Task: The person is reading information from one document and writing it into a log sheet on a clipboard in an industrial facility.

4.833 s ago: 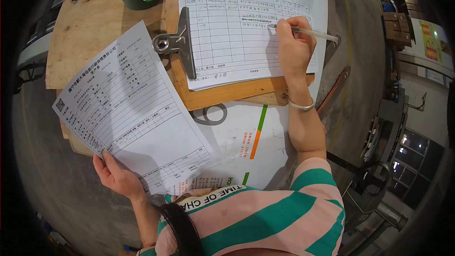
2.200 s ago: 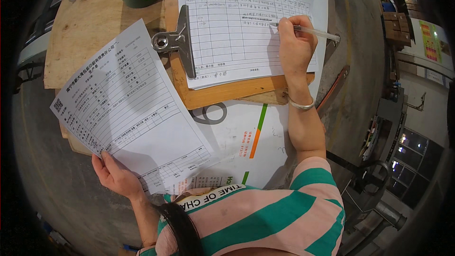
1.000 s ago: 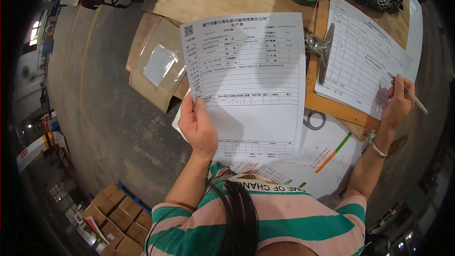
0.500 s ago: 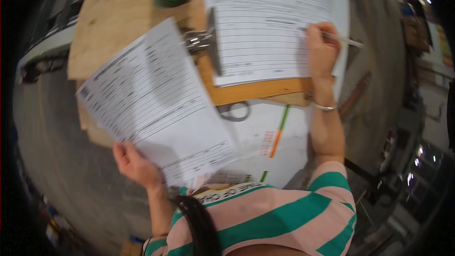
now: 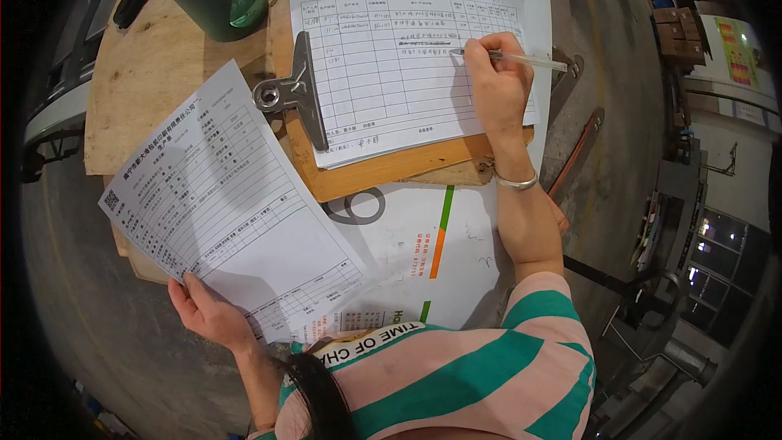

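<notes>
Wooden tabletop (image 5: 138, 73) | sheet (image 5: 236, 220): left hand (image 5: 213, 318) | pen (image 5: 546, 63): right hand (image 5: 501, 85), over clipboard (image 5: 366, 178)

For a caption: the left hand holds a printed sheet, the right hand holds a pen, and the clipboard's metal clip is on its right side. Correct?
Not quite: the head view shows the metal clip on the left side of the clipboard.

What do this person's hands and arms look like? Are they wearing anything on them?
The left hand and right hand are bare, with no gloves. A shiny silver bangle goes around the right wrist. The right sleeve is short, with pale pink and green stripes.
</notes>
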